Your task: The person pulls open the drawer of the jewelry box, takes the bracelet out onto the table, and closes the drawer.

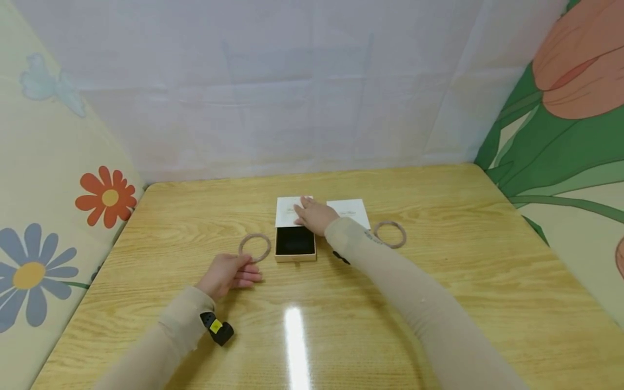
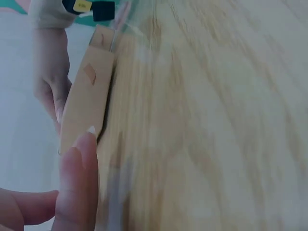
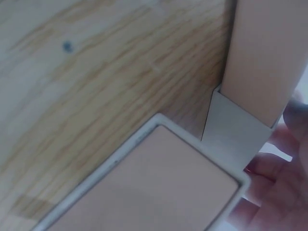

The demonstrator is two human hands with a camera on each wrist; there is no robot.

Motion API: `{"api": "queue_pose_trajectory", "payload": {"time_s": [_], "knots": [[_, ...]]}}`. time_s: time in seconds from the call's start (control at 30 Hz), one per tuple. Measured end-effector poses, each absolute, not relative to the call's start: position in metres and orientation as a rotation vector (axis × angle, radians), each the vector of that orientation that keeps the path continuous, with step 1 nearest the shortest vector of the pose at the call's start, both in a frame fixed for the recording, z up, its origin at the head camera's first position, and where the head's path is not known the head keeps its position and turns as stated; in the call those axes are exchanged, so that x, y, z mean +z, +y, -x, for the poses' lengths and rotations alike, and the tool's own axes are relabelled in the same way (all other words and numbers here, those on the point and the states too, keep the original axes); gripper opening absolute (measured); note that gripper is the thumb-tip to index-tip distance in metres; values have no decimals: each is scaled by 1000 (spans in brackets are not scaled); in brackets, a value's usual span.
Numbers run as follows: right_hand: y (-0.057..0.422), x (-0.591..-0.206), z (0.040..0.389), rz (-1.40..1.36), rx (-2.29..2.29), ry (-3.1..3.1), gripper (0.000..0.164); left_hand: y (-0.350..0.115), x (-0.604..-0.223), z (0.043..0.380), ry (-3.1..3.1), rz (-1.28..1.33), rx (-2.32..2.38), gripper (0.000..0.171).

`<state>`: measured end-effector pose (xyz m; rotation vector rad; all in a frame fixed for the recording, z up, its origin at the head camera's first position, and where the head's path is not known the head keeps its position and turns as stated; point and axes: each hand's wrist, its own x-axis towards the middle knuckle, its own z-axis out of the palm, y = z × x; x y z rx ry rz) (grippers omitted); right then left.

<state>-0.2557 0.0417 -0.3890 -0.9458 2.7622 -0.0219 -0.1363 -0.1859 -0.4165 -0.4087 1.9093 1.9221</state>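
My left hand [image 1: 228,275] pinches the near edge of a brownish bangle [image 1: 267,251] left of a small drawer box. In the left wrist view the bangle cannot be made out beyond the fingers [image 2: 79,178]. The box has a tan drawer [image 1: 295,258] slid out toward me, black inside, and a white sleeve [image 1: 285,210] behind it. My right hand [image 1: 317,216] rests across the sleeve's top with its fingers spread; its far fingers show beside the sleeve [image 3: 236,130] in the right wrist view.
A second white box [image 1: 352,208], its drawer front [image 3: 149,187] flush with the sleeve, sits right of the first, partly behind my right forearm. Another bangle [image 1: 390,234] lies beyond it on the wooden table [image 1: 453,260]. Painted walls and a white sheet [image 1: 312,108] border the tabletop.
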Motion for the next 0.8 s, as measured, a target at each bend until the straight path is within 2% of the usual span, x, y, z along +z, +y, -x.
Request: {"api": "queue_pose_trajectory", "payload": {"time_s": [0.37,0.63,0.8], "knots": [[43,-390,255,962,-44,2770,54,-161,-413,131,1946,347,1950,34],[42,-390,255,956,-48,2765,55,-150,-415,127,1927,299,1967,26],[42,-389,255,975,-44,2779,54,-145,-417,124,1904,258,1971,29]]}}
